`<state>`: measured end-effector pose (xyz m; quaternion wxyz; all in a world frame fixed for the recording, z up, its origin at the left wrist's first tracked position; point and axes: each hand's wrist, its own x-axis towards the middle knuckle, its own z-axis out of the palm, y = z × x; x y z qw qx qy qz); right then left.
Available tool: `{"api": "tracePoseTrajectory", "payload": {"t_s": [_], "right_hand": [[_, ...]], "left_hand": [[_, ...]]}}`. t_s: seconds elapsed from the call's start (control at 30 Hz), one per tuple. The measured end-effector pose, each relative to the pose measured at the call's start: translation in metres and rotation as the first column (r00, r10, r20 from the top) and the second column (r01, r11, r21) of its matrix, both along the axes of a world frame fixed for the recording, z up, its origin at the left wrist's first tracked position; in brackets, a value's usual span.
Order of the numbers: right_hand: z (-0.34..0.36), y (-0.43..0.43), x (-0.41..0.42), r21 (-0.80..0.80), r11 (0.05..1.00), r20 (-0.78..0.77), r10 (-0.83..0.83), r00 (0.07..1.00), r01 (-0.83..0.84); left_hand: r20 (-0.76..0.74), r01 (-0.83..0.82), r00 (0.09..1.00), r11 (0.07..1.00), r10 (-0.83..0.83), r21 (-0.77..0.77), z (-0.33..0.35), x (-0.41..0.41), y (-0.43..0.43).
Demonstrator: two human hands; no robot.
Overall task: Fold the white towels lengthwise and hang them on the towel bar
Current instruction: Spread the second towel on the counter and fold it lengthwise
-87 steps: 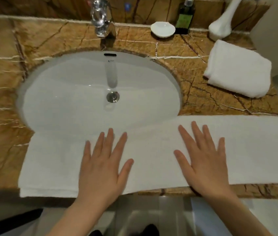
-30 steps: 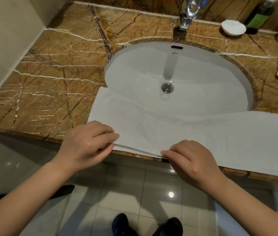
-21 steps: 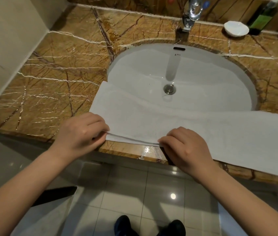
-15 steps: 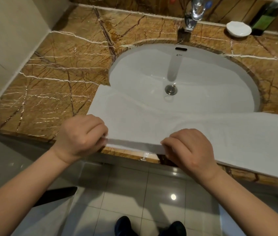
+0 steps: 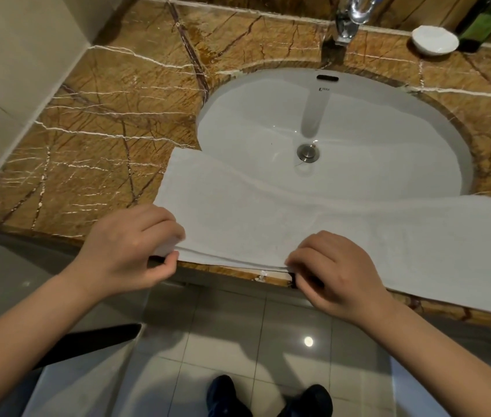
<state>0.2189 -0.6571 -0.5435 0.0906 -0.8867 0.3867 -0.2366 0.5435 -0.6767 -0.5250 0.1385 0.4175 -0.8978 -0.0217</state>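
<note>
- Step in hand, as judged: taking up the folded white towel (image 5: 253,224) for hanging.
- The towel lies along the front edge of the marble table (image 5: 103,130); its far edge sags into the sink (image 5: 358,130).
- The left grip (image 5: 130,251) pinches the towel's near-left corner. The right grip (image 5: 334,275) pinches its layered near edge.
- Next move: lift both layers together, edges aligned. The towel bar is not in view.

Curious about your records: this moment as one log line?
left hand: pinches white towel near edge | right hand: pinches same edge | towel lies: over countertop and sink front
</note>
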Motion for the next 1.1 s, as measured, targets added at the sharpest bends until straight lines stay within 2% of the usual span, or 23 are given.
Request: {"api": "tracePoseTrajectory", "payload": {"t_s": [0.2, 0.27, 0.37, 0.43, 0.5, 0.6, 0.67, 0.8, 0.87, 0.93, 1.0, 1.1], "right_hand": [[0.0, -0.002, 0.006, 0.054, 0.998, 0.006, -0.035, 0.999, 0.035], [0.002, -0.005, 0.007, 0.048, 0.997, 0.008, -0.066, 0.998, 0.065], [0.006, -0.007, 0.01, -0.03, 0.996, 0.028, -0.088, 0.996, 0.089], [0.006, -0.005, 0.011, -0.103, 0.994, -0.004, -0.035, 0.999, 0.034], [0.002, -0.005, 0.011, -0.068, 0.997, -0.06, 0.029, 0.998, -0.033], [0.001, -0.007, 0.007, 0.009, 0.998, -0.064, 0.068, 0.996, -0.068], [0.002, -0.004, 0.004, 0.0, 0.997, -0.071, 0.08, 0.994, -0.08], [0.002, 0.012, -0.003, 0.006, 1.0, -0.021, -0.025, 0.999, 0.025], [0.004, 0.017, -0.003, 0.045, 0.992, 0.036, -0.122, 0.992, 0.12], [0.007, 0.016, 0.007, 0.073, 0.982, 0.089, -0.18, 0.98, 0.174], [0.01, 0.011, 0.028, 0.093, 0.98, 0.12, -0.184, 0.976, 0.173], [0.013, -0.004, 0.075, 0.124, 0.987, 0.115, -0.113, 0.987, 0.098]], "left_hand": [[0.052, -0.005, 0.999, 0.999, 0.003, 0.041, 0.003, -0.006, -0.016], [0.066, 0.03, 0.997, 0.999, -0.028, -0.037, 0.004, -0.008, -0.022], [0.115, 0.129, 0.988, 0.953, -0.1, -0.273, 0.003, -0.009, -0.023], [0.133, 0.183, 0.98, 0.932, -0.148, -0.314, -0.001, -0.008, -0.02], [0.123, 0.186, 0.979, 0.964, -0.164, -0.19, -0.002, -0.005, -0.019], [0.088, 0.112, 0.988, 0.985, -0.125, 0.134, 0.005, 0.002, -0.026], [0.096, 0.101, 0.988, 0.973, -0.123, 0.21, 0.01, 0.003, -0.03], [0.104, 0.084, 0.99, 0.986, -0.099, 0.143, 0.015, -0.007, -0.025], [0.029, 0.01, 1.0, 0.995, -0.013, 0.098, 0.016, -0.01, -0.016], [-0.107, -0.124, 0.986, 0.99, 0.13, 0.067, 0.015, -0.005, -0.003], [-0.158, -0.213, 0.965, 0.977, 0.21, -0.005, 0.008, 0.004, 0.016], [-0.088, -0.23, 0.971, 0.971, 0.224, -0.069, -0.006, 0.021, 0.041]]}}
